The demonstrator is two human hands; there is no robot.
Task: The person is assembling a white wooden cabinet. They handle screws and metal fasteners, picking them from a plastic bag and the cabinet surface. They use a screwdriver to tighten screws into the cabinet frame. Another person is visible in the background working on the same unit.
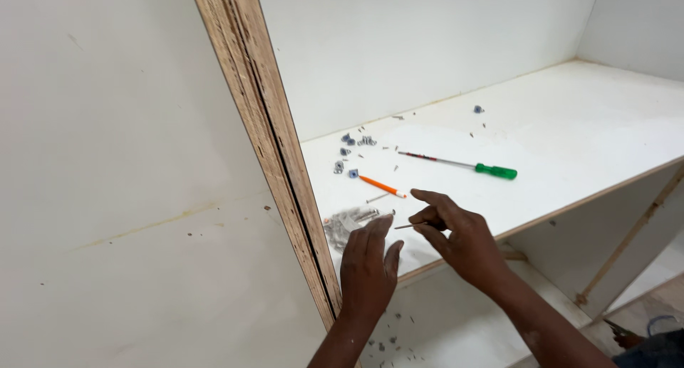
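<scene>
Metal and thin, a nail [407, 226] is pinched in the right hand [456, 236], between the thumb and the first fingers. It sticks out to the left of the fingertips, lying almost flat, just above the white shelf [570, 133]. The left hand [367, 265] is beside it, flat and open, holding nothing. Its fingers rest on the front part of the shelf, and its fingertips touch a clear bag [349, 222] of small metal bits. The nail tip points toward that hand and stops just short of it. A little farther back lies an orange pencil [381, 185]. Behind that, a screwdriver [463, 165] with a green handle lies across the shelf. Small grey bits [349, 154] are scattered near the back, by the white wall. On the left stands a big white board [107, 161] with a brown wood edge [263, 140].
</scene>
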